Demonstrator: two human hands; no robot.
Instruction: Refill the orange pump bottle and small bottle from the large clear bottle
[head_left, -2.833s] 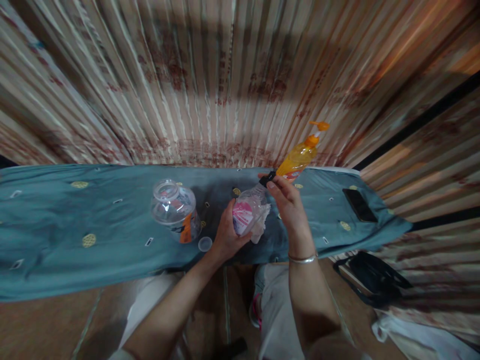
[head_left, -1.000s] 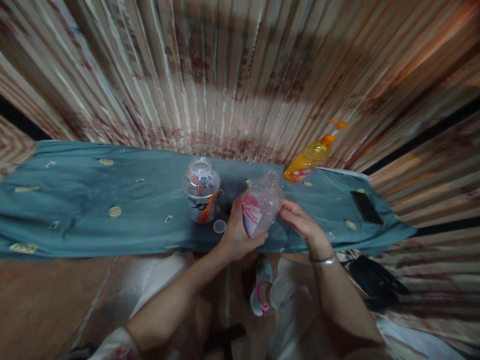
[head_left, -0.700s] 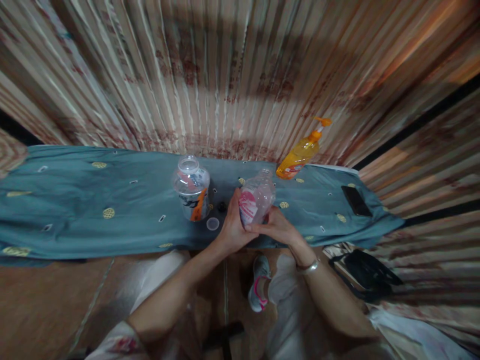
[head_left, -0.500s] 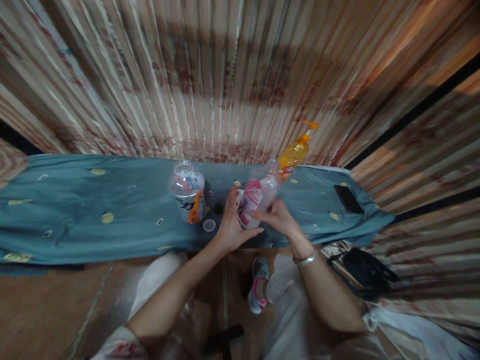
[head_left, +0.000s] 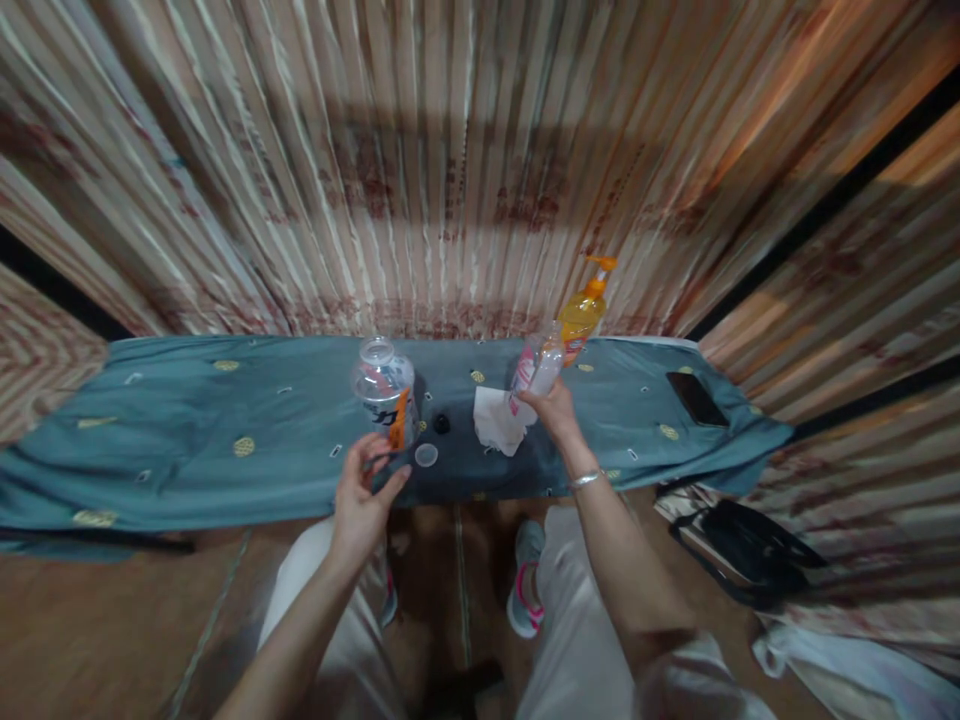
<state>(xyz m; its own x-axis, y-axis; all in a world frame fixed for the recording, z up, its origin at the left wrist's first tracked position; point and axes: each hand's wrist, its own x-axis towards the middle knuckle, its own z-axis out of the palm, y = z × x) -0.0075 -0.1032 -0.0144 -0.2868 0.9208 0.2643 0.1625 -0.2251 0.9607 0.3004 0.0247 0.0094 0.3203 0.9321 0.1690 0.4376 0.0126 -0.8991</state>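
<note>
- Gripping the pink-labelled bottle [head_left: 537,368] low, the right hand [head_left: 556,408] is holding it just behind the tissue [head_left: 498,421].
- Light pressure is probably sparing the bottle's plastic.
- The left hand [head_left: 361,498] is hovering half-curled, seemingly unladen, near the orange-labelled jar [head_left: 385,386].

Bottle [head_left: 538,368]: clear, pink-labelled, toward the back edge of the worktop [head_left: 300,420].
Jar [head_left: 384,388]: clear, open-topped, upright, orange-and-black label.

We are noting a slim silver bangle [head_left: 586,480] on the right wrist [head_left: 579,463] and a loose, pale sleeve [head_left: 694,680] above it. We are also recording off-white trousers [head_left: 576,605] and grey shoes [head_left: 529,542] with bright pink trim.
</note>
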